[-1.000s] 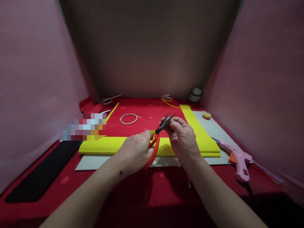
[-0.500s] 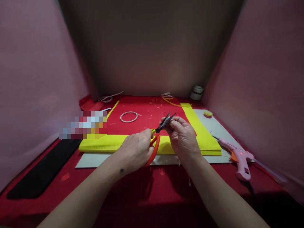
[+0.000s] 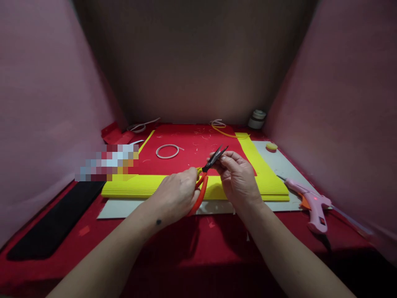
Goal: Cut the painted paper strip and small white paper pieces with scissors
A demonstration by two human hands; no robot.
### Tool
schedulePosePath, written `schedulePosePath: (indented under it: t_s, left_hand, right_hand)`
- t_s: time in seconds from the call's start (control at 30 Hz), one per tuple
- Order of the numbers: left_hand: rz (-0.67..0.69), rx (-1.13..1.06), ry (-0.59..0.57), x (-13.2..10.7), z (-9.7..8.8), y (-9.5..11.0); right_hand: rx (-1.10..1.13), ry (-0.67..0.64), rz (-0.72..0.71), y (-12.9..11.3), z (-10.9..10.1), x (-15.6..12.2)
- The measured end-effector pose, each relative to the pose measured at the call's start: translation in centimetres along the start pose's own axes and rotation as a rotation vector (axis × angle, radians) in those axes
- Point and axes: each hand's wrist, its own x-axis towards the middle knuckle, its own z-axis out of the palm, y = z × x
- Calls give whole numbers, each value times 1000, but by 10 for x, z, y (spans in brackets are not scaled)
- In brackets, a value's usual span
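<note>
My left hand [image 3: 176,194] is closed around the red handles of a pair of scissors [image 3: 206,171], whose dark blades point up and to the right, slightly apart. My right hand [image 3: 237,176] is pinched right at the blades, fingers pressed together on something too small to make out. Both hands hover over a yellow corrugated sheet [image 3: 139,186] that lies under a red sheet [image 3: 186,159].
A white ring of cord [image 3: 167,151] lies on the red sheet. A pink glue gun [image 3: 308,200] rests at the right on a grey board [image 3: 285,165]. A black strip [image 3: 56,223] lies at the left. Pink walls close in three sides; a small roll [image 3: 257,119] stands back right.
The hands and scissors have stayed nearly in place; the view has shifted slightly, and the blades look a little less apart.
</note>
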Motion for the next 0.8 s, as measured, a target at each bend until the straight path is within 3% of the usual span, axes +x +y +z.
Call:
schedulePosePath:
  t_s: [0.8]
  left_hand:
    - [3, 31, -18, 1, -4, 4]
  right_hand:
    - [-69, -11, -29, 2, -6, 4]
